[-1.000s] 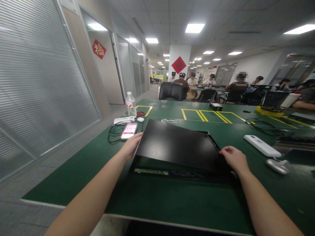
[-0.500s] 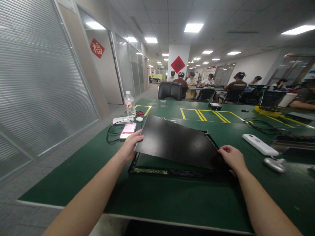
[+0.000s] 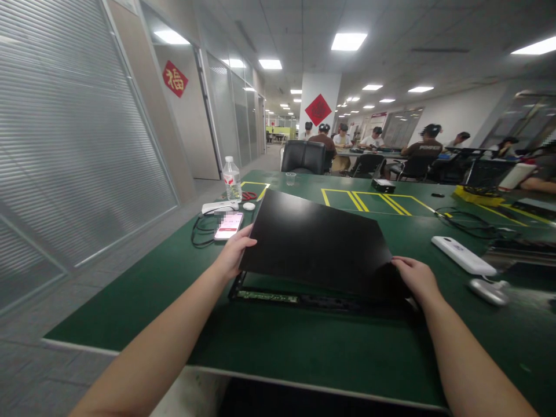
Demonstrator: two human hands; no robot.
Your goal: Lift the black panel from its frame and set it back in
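A thin, glossy black panel (image 3: 317, 243) that looks like a display screen is held tilted in both hands, its left side higher than its right. My left hand (image 3: 236, 252) grips its left edge, thumb on the front face. At the right edge, my right hand (image 3: 416, 278) pinches the panel between thumb and fingers. Beneath it a black frame (image 3: 325, 303) with a green circuit board (image 3: 267, 296) along its near side lies on the green table (image 3: 321, 353). The panel covers most of the frame.
To the left are a phone (image 3: 229, 226), a white device with black cable (image 3: 220, 207), a water bottle (image 3: 231, 179) and red-handled scissors (image 3: 248, 196). A white power bank (image 3: 463, 255) and a silver device (image 3: 489, 291) lie right. Several people sit at a far table.
The panel has risen at its far and right sides, now hiding the frame's far right corner. Both hands keep their hold, and the camera view has shifted slightly.
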